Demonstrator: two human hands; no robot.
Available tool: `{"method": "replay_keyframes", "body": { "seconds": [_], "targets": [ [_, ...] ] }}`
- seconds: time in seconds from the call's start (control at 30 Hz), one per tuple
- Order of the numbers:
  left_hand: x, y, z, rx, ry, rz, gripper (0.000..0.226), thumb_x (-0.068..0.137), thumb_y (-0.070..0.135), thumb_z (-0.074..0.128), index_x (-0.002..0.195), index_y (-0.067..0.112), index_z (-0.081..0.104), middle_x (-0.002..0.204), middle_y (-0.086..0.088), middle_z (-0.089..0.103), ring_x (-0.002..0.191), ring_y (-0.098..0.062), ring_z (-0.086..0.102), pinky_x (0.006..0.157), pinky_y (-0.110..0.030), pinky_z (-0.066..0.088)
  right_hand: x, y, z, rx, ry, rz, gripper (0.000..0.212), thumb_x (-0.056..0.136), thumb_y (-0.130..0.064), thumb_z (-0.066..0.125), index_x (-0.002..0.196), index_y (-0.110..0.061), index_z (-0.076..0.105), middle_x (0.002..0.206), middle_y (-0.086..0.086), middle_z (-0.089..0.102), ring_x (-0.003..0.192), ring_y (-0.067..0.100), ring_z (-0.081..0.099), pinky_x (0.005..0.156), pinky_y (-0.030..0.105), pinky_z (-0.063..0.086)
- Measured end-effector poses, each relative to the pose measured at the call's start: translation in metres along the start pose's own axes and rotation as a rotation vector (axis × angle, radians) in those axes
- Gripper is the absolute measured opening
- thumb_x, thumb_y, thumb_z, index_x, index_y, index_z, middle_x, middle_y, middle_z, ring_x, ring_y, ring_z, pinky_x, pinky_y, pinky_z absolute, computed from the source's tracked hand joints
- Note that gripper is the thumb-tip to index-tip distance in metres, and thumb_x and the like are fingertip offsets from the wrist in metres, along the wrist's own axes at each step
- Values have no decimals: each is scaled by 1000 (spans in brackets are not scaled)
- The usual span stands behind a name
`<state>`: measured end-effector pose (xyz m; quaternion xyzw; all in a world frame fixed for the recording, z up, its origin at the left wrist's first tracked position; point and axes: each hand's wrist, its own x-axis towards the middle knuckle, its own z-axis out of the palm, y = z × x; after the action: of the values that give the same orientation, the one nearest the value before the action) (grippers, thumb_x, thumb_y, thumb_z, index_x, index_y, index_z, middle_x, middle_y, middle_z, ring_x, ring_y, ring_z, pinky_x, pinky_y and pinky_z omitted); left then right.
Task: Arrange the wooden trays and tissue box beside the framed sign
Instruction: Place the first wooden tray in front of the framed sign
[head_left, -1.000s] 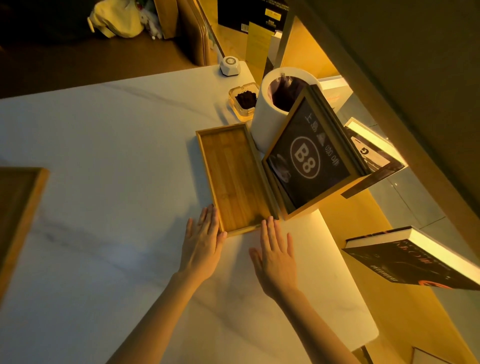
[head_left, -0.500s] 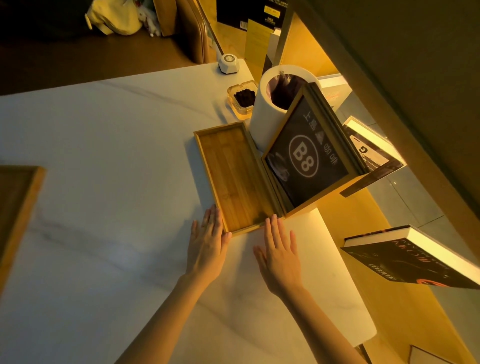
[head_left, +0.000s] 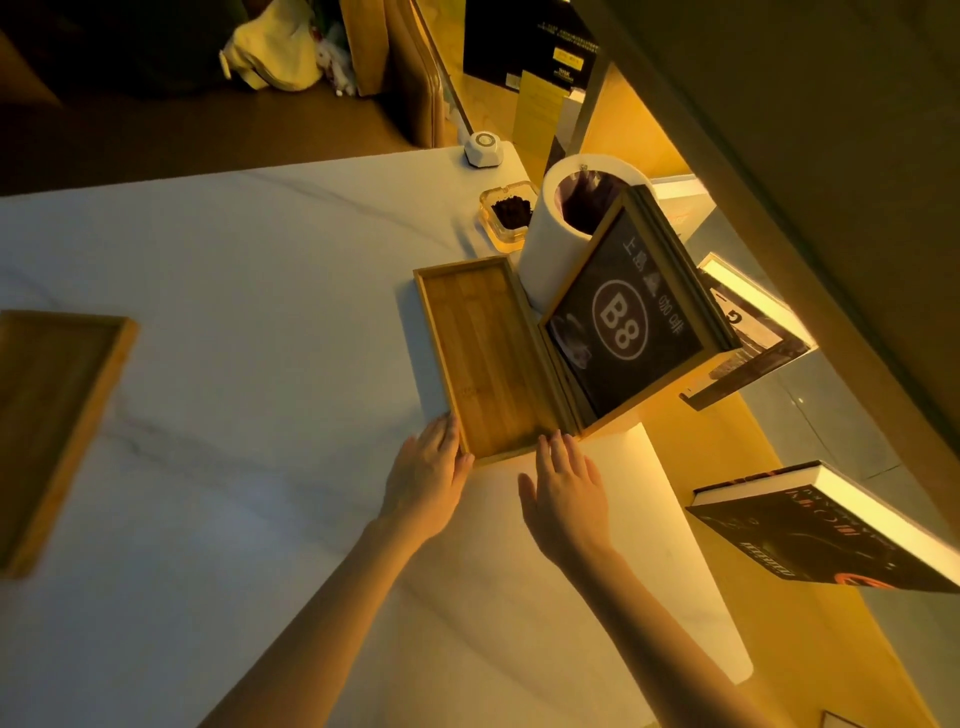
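Observation:
A long wooden tray (head_left: 483, 353) lies on the white marble table (head_left: 249, 364), its right side against the framed sign (head_left: 628, 327) marked B8. My left hand (head_left: 428, 478) rests flat at the tray's near left corner, fingers touching its edge. Flat on the table just below the tray's near right corner is my right hand (head_left: 566, 493), fingertips at the edge. Both hands hold nothing. A second wooden tray (head_left: 47, 415) lies at the far left, partly cut off by the frame. No tissue box can be identified.
A white cylindrical bin (head_left: 556, 234) stands behind the sign. Beyond it sit a glass ashtray (head_left: 509, 213) and a small white device (head_left: 483, 150). The table's right edge runs close past the sign; books (head_left: 831, 530) float on lit shelves to the right.
The tray has slid slightly away from me and closer along the sign, with both hands following its near end. The view has shifted a little.

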<state>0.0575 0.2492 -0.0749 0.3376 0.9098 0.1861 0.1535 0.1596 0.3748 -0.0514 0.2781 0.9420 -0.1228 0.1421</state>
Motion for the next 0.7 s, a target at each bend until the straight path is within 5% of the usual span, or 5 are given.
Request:
{"method": "replay_keyframes", "body": {
  "seconds": [0.13,0.23,0.37,0.53,0.7],
  "targets": [
    [-6,-1,-27,-23,2,29,37,93,34,34,110,10,56,105,-10,65,93,-25,62,74,-31,48,-5,-25,-24,-24,-13,-36,51,94,-40,35,136,-12,32,147,10,36,133,30,36,105,39,36],
    [-16,-9,-51,-87,10,-16,33,92,32,38,102,9,59,95,-10,67,85,-23,64,72,-27,46,-10,-50,-47,41,5,-181,37,96,-29,36,125,-8,45,128,12,53,113,29,53,90,39,48],
    [-40,-25,-89,-108,136,-30,35,94,31,36,90,4,59,78,-9,62,73,-22,61,72,-32,50,-9,-92,-72,140,31,-217,31,96,-20,32,115,-4,50,114,17,60,100,34,57,83,45,49],
    [-73,-68,-140,-71,232,-119,36,94,26,35,81,3,59,70,-5,51,69,-22,56,66,-31,44,-14,-149,-76,166,159,-389,32,96,-26,37,108,-5,59,102,9,67,87,20,64,79,28,53],
    [-110,-137,-182,-28,299,-207,33,93,23,37,72,5,55,64,-5,49,68,-29,55,59,-34,38,-21,-217,-67,261,168,-472,31,95,-26,38,105,-8,60,100,9,68,86,22,63,77,28,47]
  ]
}}
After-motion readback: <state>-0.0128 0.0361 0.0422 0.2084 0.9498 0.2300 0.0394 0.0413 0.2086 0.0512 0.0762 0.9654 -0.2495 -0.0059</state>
